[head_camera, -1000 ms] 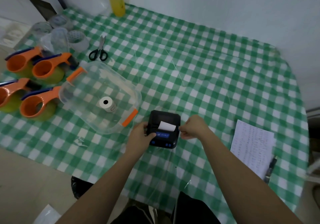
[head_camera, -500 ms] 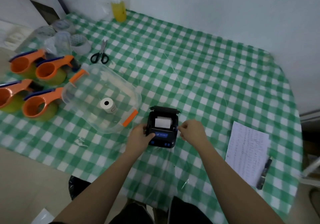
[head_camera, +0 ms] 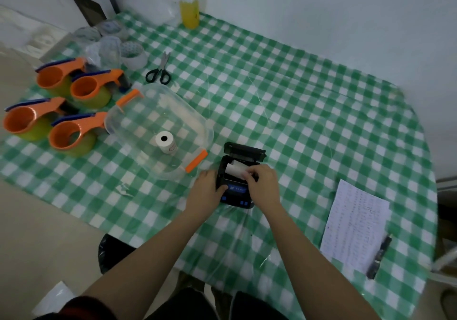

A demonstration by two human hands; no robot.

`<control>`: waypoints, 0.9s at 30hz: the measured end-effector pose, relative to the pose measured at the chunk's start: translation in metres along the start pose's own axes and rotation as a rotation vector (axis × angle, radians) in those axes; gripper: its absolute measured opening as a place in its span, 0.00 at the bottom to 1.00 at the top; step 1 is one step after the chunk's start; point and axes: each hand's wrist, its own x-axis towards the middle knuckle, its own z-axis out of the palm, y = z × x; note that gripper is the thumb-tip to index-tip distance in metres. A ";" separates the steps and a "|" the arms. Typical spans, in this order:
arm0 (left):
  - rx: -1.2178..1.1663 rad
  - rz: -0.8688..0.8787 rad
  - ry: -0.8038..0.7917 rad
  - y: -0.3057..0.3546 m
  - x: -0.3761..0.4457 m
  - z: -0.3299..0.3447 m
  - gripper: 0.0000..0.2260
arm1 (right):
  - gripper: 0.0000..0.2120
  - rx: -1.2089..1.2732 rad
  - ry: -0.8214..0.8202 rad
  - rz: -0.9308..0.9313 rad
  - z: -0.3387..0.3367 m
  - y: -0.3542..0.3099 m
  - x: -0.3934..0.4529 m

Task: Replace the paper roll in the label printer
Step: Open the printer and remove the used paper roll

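A small black label printer [head_camera: 237,193] with blue buttons sits near the table's front edge, its lid [head_camera: 244,150] flipped up at the back. A white paper roll [head_camera: 234,168] lies in its open bay. My left hand [head_camera: 207,189] grips the printer's left side. My right hand [head_camera: 262,185] reaches over the bay, fingertips pinching the roll's right end. A second white paper roll [head_camera: 165,141] stands upright in a clear plastic box [head_camera: 197,124] to the left of the printer.
Several orange tape dispensers [head_camera: 74,111] crowd the table's left edge. Black scissors [head_camera: 159,72], tape rolls [head_camera: 133,53] and a yellow bottle [head_camera: 190,14] lie farther back. A printed sheet [head_camera: 356,228] and a pen [head_camera: 379,256] rest at the right.
The printer's lid has swung from shut to fully up. My right hand moved from the printer's right side onto the roll in the bay. My left hand kept its hold.
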 end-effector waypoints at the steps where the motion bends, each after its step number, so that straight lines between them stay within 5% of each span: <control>1: 0.028 0.060 0.025 0.003 -0.003 -0.002 0.17 | 0.05 0.074 -0.040 -0.006 -0.009 -0.006 -0.003; 8: -0.335 0.219 0.108 0.015 -0.044 -0.039 0.24 | 0.06 0.487 -0.264 -0.142 -0.054 -0.064 -0.042; 12: -0.493 0.074 0.268 -0.013 -0.079 -0.072 0.11 | 0.06 0.543 -0.354 -0.223 -0.027 -0.101 -0.057; 20: -0.496 -0.351 0.615 -0.142 -0.186 -0.121 0.10 | 0.08 0.376 -0.614 -0.413 0.089 -0.179 -0.108; 27: -0.366 -0.640 0.607 -0.279 -0.223 -0.132 0.07 | 0.07 0.008 -0.910 -0.449 0.246 -0.209 -0.155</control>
